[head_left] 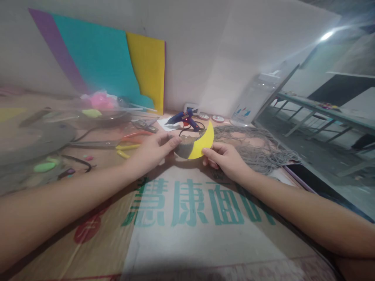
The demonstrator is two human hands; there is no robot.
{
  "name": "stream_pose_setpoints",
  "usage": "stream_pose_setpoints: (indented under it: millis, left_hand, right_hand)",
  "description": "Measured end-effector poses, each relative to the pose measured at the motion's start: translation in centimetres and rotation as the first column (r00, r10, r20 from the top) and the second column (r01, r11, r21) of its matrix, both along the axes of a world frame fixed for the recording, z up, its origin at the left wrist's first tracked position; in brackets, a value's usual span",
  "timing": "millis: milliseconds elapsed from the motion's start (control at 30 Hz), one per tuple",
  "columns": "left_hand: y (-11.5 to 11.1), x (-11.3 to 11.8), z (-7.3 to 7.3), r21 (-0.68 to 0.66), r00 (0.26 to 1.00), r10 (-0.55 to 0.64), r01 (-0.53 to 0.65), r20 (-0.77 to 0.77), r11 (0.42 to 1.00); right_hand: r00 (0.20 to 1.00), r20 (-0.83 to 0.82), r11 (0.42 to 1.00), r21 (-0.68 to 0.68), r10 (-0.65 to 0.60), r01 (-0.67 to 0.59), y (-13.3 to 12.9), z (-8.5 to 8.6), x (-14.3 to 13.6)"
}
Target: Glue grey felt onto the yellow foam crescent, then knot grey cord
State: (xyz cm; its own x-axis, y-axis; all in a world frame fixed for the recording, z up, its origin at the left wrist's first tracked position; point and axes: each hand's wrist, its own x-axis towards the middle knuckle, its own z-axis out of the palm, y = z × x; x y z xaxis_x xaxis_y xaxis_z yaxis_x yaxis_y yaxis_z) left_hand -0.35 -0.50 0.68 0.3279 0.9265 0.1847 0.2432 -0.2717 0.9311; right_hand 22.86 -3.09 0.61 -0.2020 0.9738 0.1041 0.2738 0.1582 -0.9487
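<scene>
A crescent moon cutout (202, 143) is held up over the table between my two hands. Its right part is bare yellow, while the left part is covered in grey yarn. My left hand (166, 147) pinches the grey end between thumb and fingers. On the yellow side, my right hand (220, 155) grips the lower edge, thumb on the front. Just behind the cutout lies a blue glue gun (182, 117) with a small red light, its nozzle pointing left. Loose grey yarn (260, 150) is heaped to the right of my right hand.
Scissors with orange and yellow handles (124, 150) lie left. Purple, teal and yellow sheets (96, 58) lean on the wall. A clear plastic bottle (249, 99) stands at the back right, a dark phone-like device (310, 181) at the right edge. Printed cardboard (187, 242) covers the near table.
</scene>
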Motion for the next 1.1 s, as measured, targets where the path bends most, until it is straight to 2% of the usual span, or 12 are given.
stream_pose_setpoints:
  millis: [167, 300, 433, 533, 600, 767, 933, 1100]
  left_hand:
    - [0.4, 0.0, -0.5, 0.026, 0.995, -0.097, 0.097, 0.032, 0.995]
    - [0.2, 0.1, -0.4, -0.016, 0.996, -0.079, 0.08, 0.03, 0.997]
    - [-0.1, 0.1, 0.1, -0.035, 0.997, -0.065, 0.066, 0.04, 0.997]
    - [-0.2, 0.1, 0.2, -0.031, 0.996, -0.073, 0.075, 0.041, 0.997]
    - [-0.3, 0.1, 0.2, -0.024, 0.996, -0.081, 0.082, 0.04, 0.996]
    - [-0.2, 0.2, 0.2, -0.015, 0.997, -0.073, 0.074, 0.038, 0.997]
    - [0.0, 0.2, -0.3, -0.031, 0.988, -0.154, 0.154, 0.006, 0.988]
    - [0.1, 0.2, -0.6, -0.044, 0.977, -0.21, 0.209, -0.022, 0.977]
  right_hand:
    - [0.998, -0.022, 0.996, 0.078, -0.051, 0.052, -0.1, 0.2, 0.1]
    - [0.999, 0.023, 0.996, 0.086, -0.036, 0.034, -0.4, 0.2, 0.0]
    - [0.992, 0.117, 0.995, 0.086, 0.041, -0.051, -0.9, 0.3, -0.2]
    - [0.993, 0.081, 0.983, 0.158, 0.084, -0.096, -0.8, -0.1, -0.2]
    - [0.997, 0.024, 0.979, 0.189, 0.073, -0.076, -0.5, -0.4, -0.1]
    - [0.997, -0.071, 0.991, 0.132, 0.0, 0.009, 0.0, -0.3, 0.1]
    - [0.99, -0.135, 0.999, 0.038, 0.032, -0.027, -0.4, 0.5, -0.2]
    - [0.984, -0.165, 0.997, -0.013, 0.068, -0.071, -0.7, 0.4, -0.3]
